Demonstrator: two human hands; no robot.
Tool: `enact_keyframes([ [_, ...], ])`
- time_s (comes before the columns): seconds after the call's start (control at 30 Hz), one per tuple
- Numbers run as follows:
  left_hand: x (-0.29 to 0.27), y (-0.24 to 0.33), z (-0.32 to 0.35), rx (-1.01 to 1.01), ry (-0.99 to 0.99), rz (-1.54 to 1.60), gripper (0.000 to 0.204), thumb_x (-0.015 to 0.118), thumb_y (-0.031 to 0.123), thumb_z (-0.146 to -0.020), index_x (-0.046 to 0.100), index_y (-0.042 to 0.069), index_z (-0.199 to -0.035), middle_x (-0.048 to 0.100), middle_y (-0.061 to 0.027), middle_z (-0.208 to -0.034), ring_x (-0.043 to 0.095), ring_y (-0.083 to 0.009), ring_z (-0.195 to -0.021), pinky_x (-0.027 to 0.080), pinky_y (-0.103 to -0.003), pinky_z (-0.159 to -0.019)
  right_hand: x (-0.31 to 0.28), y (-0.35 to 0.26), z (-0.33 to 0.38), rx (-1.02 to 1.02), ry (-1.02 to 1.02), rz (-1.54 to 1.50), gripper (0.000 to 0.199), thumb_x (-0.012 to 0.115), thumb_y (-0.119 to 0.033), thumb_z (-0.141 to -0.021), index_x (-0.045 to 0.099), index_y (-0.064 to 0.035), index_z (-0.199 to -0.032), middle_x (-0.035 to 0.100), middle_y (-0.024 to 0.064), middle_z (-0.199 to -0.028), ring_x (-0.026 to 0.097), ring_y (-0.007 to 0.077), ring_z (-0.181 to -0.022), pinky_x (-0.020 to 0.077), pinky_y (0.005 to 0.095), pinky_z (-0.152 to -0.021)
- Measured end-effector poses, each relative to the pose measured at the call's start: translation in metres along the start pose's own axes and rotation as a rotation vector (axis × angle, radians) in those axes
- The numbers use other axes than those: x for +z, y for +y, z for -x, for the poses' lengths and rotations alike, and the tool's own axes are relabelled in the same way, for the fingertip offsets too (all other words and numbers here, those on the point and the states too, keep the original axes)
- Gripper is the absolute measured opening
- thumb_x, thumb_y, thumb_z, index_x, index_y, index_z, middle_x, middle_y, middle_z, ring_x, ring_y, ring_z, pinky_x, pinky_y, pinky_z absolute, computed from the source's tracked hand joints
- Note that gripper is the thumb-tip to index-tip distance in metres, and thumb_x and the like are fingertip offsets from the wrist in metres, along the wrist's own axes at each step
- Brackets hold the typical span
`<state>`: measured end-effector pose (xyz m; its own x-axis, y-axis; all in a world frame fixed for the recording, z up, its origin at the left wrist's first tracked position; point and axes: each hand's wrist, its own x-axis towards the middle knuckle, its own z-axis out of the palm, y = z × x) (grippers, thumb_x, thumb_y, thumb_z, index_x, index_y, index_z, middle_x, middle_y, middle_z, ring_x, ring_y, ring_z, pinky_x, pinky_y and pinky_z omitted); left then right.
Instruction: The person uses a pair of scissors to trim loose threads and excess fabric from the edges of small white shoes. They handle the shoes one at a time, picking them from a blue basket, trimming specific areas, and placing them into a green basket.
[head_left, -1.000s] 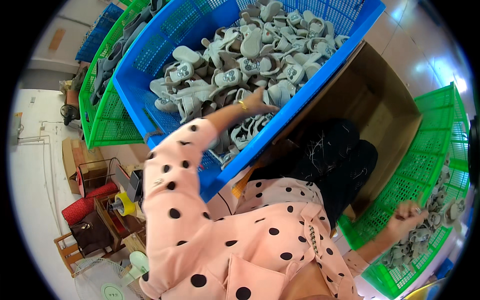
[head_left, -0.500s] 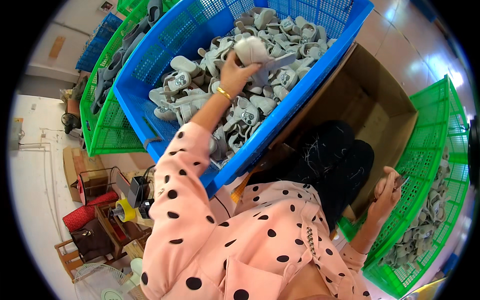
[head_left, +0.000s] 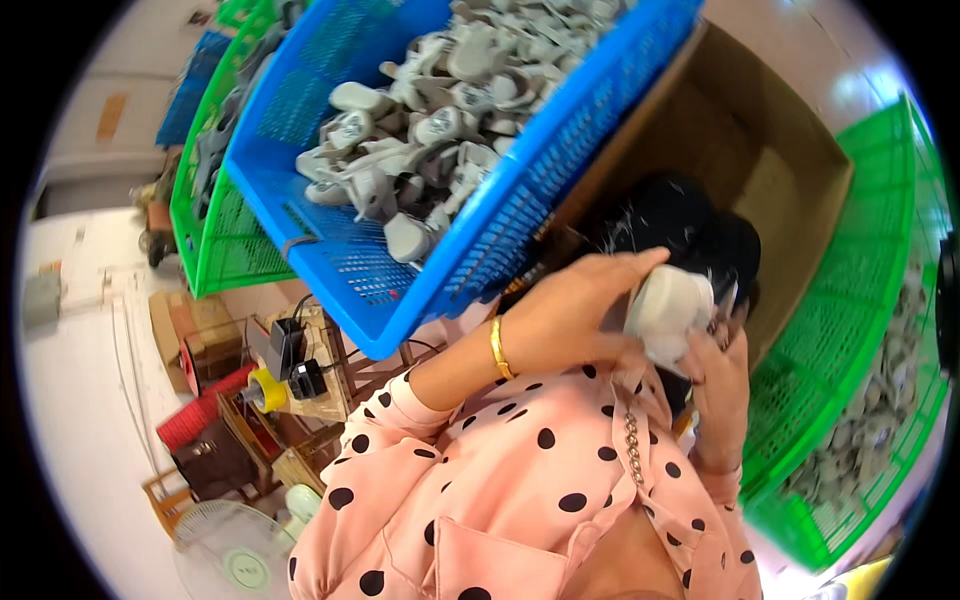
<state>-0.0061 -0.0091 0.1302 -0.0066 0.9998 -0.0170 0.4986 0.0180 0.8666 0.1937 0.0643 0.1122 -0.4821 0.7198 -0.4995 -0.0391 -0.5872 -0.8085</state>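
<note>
At the far left of the frame a white floor fan [head_left: 235,560] stands low down, and just above it sits a cluttered wooden rack [head_left: 290,370] with a yellow roll of tape [head_left: 262,390] and a black boxy device [head_left: 285,345] on it. Up from there, in the upper left, a green plastic mesh crate [head_left: 215,250] leans beside the big blue plastic mesh crate [head_left: 470,260] — the blue one is heaped with grey moulded plastic parts [head_left: 430,140] and fills the top middle of the picture.

My left hand [head_left: 570,320] comes up from the pink polka-dot sleeve [head_left: 480,450] in the centre, a gold bangle [head_left: 497,347] at the wrist, fingers spread and curled over the left side of a pale grey rounded plastic part [head_left: 672,312]. That part sits just right of centre, in front of my chest, below the lower edge of the blue crate and in front of a black fabric bundle [head_left: 680,225] lying in the brown cardboard box [head_left: 770,160].

My right hand [head_left: 722,375] closes in from the lower right, fingers touching the part's underside and right edge — so both hands are brought together, gripping the same piece between them.

At the far right a second green plastic mesh crate [head_left: 850,320] holds more grey parts [head_left: 880,410].
</note>
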Motion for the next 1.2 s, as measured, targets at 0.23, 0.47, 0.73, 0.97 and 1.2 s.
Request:
enact_keyframes([
  [0.23, 0.009, 0.028, -0.019, 0.549, -0.509, 0.844, 0.026, 0.073, 0.017, -0.083, 0.072, 0.006, -0.106, 0.062, -0.008, -0.098, 0.055, -0.0263, -0.088, 0.043, -0.037, -0.079, -0.041, 0.047, -0.007, 0.229, 0.096, -0.118, 0.033, 0.055, -0.021, -0.097, 0.047, -0.0098, -0.067, 0.036, -0.0066, -0.054, 0.028, 0.0022, -0.046, 0.0198, 0.0227, -0.044],
  [0.47, 0.019, 0.017, -0.033, 0.826, -0.63, 0.817, 0.025, 0.073, 0.014, -0.079, 0.073, 0.006, -0.103, 0.062, -0.004, -0.088, 0.056, -0.0236, -0.081, 0.046, -0.038, -0.07, -0.051, 0.061, 0.004, 0.137, 0.078, -0.027, 0.04, 0.055, -0.025, -0.098, 0.042, -0.0107, -0.063, 0.035, -0.0042, -0.053, 0.028, 0.0041, -0.049, 0.0207, 0.0243, -0.046],
  [0.73, 0.072, -0.06, -0.036, 0.303, 0.02, -0.016, 0.025, 0.077, 0.011, -0.074, 0.072, 0.005, -0.097, 0.069, -0.009, -0.098, 0.062, -0.0282, -0.095, 0.051, -0.036, -0.079, -0.028, 0.073, 0.013, 0.099, 0.058, 0.061, 0.025, 0.055, -0.022, -0.099, 0.06, 0.0, -0.089, 0.045, -0.0051, -0.058, 0.038, 0.003, -0.05, 0.0338, 0.0203, -0.047],
  [0.97, 0.083, -0.071, -0.05, 0.387, 0.066, -0.04, 0.01, 0.073, 0.004, -0.077, 0.065, 0.003, -0.085, 0.068, -0.0088, -0.089, 0.064, -0.026, -0.082, 0.053, -0.033, -0.068, -0.046, 0.073, 0.002, -0.349, 0.211, 0.784, 0.03, 0.057, -0.03, -0.097, 0.057, -0.001, -0.09, 0.057, 0.0118, -0.062, 0.055, 0.0222, -0.053, 0.0437, 0.0344, -0.051],
  [1.2, 0.091, -0.079, -0.058, 0.421, 0.098, -0.071, 0.01, 0.07, 0.003, -0.08, 0.063, 0.004, -0.086, 0.066, -0.0083, -0.086, 0.062, -0.0251, -0.078, 0.052, -0.032, -0.065, -0.06, 0.039, -0.005, -0.396, 0.165, 1.215, 0.042, 0.06, -0.044, -0.091, 0.054, -0.0047, -0.076, 0.055, 0.0117, -0.055, 0.056, 0.0314, -0.051, 0.0427, 0.038, -0.048],
])
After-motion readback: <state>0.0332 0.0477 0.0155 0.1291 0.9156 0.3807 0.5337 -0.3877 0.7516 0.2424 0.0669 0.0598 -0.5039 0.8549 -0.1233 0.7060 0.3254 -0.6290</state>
